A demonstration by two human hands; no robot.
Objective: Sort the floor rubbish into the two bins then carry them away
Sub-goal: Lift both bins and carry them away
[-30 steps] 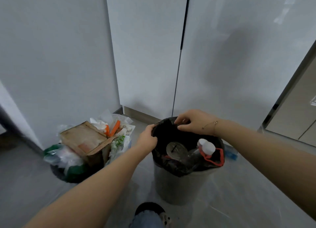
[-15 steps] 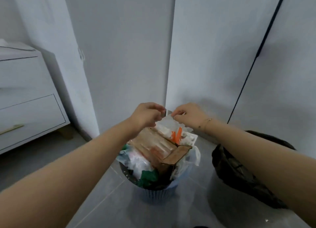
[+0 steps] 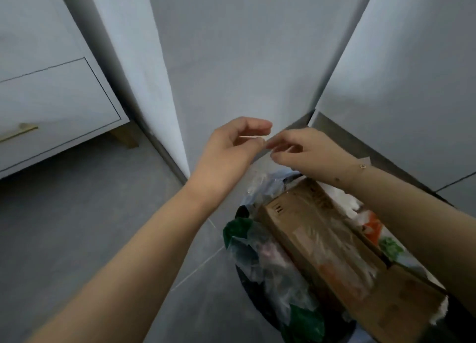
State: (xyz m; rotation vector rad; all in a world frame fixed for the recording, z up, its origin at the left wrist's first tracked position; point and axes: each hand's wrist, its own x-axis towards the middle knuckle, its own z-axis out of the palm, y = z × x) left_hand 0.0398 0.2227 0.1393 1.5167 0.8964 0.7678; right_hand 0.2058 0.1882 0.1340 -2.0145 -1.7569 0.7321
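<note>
A: Where's the bin?
B: I see the overfull bin on the grey floor at the lower right, near the wall corner. A flattened cardboard box lies across the top, clear and green plastic bags beside it, orange scraps at its right edge.
A: Hands?
B: Both above the bin's far rim. Left hand and right hand curled, fingertips meeting; I can't tell what they pinch. White drawer unit far left.
</note>
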